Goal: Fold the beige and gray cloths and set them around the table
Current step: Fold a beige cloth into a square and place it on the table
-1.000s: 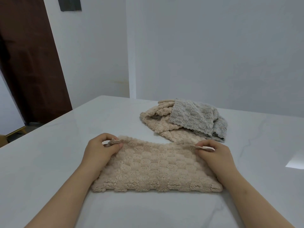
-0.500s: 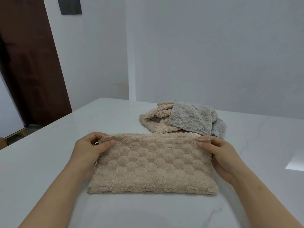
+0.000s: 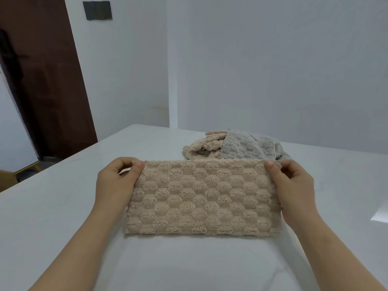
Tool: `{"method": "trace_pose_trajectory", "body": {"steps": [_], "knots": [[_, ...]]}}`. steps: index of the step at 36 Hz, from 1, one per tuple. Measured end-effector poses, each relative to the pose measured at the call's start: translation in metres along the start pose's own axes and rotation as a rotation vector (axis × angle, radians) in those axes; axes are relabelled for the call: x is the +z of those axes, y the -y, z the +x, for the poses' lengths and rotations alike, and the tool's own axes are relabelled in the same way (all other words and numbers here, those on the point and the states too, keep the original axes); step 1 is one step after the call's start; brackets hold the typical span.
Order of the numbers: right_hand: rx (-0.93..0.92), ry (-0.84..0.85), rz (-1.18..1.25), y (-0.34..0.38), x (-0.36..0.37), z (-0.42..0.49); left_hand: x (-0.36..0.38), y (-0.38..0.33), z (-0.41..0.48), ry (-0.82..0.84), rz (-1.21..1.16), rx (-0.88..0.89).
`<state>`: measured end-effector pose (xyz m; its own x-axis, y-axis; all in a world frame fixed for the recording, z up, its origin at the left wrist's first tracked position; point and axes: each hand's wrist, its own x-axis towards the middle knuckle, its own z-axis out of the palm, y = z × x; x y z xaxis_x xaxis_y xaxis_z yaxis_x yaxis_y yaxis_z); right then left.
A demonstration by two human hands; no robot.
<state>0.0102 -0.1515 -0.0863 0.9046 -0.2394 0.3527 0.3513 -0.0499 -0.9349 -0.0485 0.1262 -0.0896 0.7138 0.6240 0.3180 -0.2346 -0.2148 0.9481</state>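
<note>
A beige textured cloth (image 3: 201, 198), folded into a long rectangle, hangs in front of me with its lower edge at the white table (image 3: 63, 217). My left hand (image 3: 117, 185) pinches its upper left corner and my right hand (image 3: 294, 185) pinches its upper right corner, holding the top edge taut. Behind it lies a loose heap: a crumpled beige cloth (image 3: 203, 144) on the left and a gray cloth (image 3: 249, 147) draped over its right side.
A white wall stands just behind the table's far edge. A dark brown door (image 3: 42, 80) is at the left, with a wooden chair part (image 3: 8, 179) beyond the table's left edge. A bright light patch (image 3: 380, 216) lies on the table at right.
Both hands have lifted the cloth's far edge up from the table and toward me, so the cloth now stands raised and stretched flat between them.
</note>
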Motion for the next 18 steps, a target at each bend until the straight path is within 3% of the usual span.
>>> {"method": "trace_pose_trajectory", "body": {"steps": [6,10,15,18], "knots": [[-0.020,0.009,-0.106,0.016,-0.001,0.004,-0.004,-0.015,0.006,0.011,0.049,0.008],[0.191,0.136,-0.054,0.025,-0.009,0.010,-0.007,-0.023,0.017,0.129,-0.032,-0.183],[0.426,0.235,-0.058,0.012,-0.015,0.010,0.000,-0.002,0.022,0.314,0.205,-0.345],[0.475,0.281,-0.127,-0.010,-0.014,0.008,0.006,0.015,0.018,0.348,0.328,-0.360]]}}
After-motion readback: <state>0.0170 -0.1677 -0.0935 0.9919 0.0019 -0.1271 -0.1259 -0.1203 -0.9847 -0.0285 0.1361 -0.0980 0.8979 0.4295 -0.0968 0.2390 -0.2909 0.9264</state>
